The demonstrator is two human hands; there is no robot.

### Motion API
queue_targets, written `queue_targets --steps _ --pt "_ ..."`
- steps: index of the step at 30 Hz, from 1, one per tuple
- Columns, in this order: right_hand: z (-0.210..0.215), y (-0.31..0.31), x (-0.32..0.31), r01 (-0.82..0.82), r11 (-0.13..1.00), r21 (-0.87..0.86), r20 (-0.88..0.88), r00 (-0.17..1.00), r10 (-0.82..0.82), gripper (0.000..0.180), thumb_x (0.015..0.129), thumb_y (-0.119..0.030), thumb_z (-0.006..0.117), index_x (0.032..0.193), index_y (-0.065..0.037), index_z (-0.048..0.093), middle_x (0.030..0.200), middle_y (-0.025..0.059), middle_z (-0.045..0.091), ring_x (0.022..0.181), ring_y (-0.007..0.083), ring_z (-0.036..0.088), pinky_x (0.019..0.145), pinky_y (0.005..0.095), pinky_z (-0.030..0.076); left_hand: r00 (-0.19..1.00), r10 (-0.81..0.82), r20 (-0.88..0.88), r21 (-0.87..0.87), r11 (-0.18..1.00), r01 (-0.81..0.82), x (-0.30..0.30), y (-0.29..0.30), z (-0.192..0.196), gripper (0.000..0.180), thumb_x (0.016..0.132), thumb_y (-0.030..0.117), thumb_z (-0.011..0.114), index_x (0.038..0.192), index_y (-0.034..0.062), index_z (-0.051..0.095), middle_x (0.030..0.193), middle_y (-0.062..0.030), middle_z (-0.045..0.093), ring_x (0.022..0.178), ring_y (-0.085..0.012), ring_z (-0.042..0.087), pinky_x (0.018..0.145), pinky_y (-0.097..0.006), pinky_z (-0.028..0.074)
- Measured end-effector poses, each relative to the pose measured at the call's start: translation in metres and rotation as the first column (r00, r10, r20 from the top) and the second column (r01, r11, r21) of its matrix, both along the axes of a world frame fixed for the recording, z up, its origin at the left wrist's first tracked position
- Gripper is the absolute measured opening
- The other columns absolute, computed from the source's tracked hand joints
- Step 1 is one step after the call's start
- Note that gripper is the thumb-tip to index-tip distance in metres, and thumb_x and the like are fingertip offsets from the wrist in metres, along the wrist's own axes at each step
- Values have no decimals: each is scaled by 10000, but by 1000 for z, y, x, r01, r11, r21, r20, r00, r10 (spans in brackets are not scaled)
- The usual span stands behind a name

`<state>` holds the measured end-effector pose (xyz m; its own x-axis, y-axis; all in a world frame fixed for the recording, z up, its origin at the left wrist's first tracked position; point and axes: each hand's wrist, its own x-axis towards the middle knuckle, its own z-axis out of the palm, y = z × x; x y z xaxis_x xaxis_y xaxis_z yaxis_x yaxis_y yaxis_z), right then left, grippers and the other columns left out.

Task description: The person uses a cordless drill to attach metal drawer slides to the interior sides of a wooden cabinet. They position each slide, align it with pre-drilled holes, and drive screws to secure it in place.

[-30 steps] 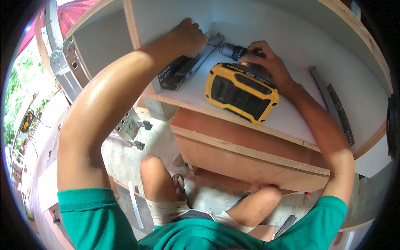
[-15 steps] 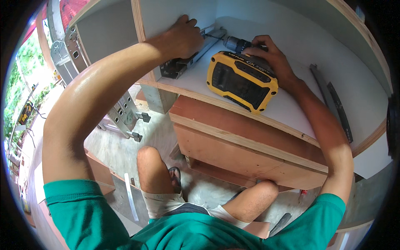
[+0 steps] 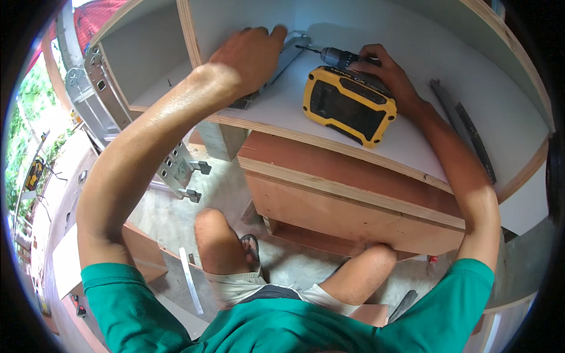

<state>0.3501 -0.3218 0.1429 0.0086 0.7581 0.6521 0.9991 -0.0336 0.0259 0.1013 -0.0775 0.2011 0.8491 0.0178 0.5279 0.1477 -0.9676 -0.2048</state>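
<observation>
My right hand [image 3: 385, 72] grips a yellow and black cordless drill [image 3: 348, 105] lying sideways on the white cabinet panel [image 3: 424, 59]. Its bit points left at a grey metal drawer slide [image 3: 281, 62]. My left hand [image 3: 250, 56] presses flat on that slide, holding it against the panel beside the upright plywood divider [image 3: 189, 41]. Most of the slide is hidden under my left hand.
A second drawer slide [image 3: 465, 129] lies on the panel at the right. A brown plywood box [image 3: 347, 206] sits under the panel in front of my knees. An aluminium ladder [image 3: 106, 106] lies at the left on the concrete floor [image 3: 170, 217].
The view has shifted so that the hands and drill sit higher. My left hand stays on the slide and my right hand keeps the drill at it.
</observation>
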Motion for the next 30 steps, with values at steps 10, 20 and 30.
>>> queue_targets --steps 10,20,30 --pt "9 -12 -1 108 994 -10 184 977 -104 525 809 -55 875 1285 -222 730 1358 83 533 1239 307 645 1071 394 563 969 195 -152 328 935 -137 20 -2 -34 343 1041 227 558 1081 -49 758 1076 -250 697 1101 -408 686 986 -497 573" --pt "6 -33 18 168 985 -32 143 976 -161 496 837 -33 833 1285 -210 719 1368 79 523 1267 314 623 1080 407 548 971 238 -22 340 915 -217 -30 -7 -50 225 973 173 649 992 15 808 1091 -176 733 990 -303 717 796 -416 589" --pt "6 -25 11 162 987 -15 218 963 -155 734 721 98 851 1340 -258 681 1437 65 526 1328 308 602 1119 403 557 892 377 -250 5 922 -388 -280 -78 -4 321 798 304 769 805 39 589 850 -154 486 843 -383 557 728 -464 402"
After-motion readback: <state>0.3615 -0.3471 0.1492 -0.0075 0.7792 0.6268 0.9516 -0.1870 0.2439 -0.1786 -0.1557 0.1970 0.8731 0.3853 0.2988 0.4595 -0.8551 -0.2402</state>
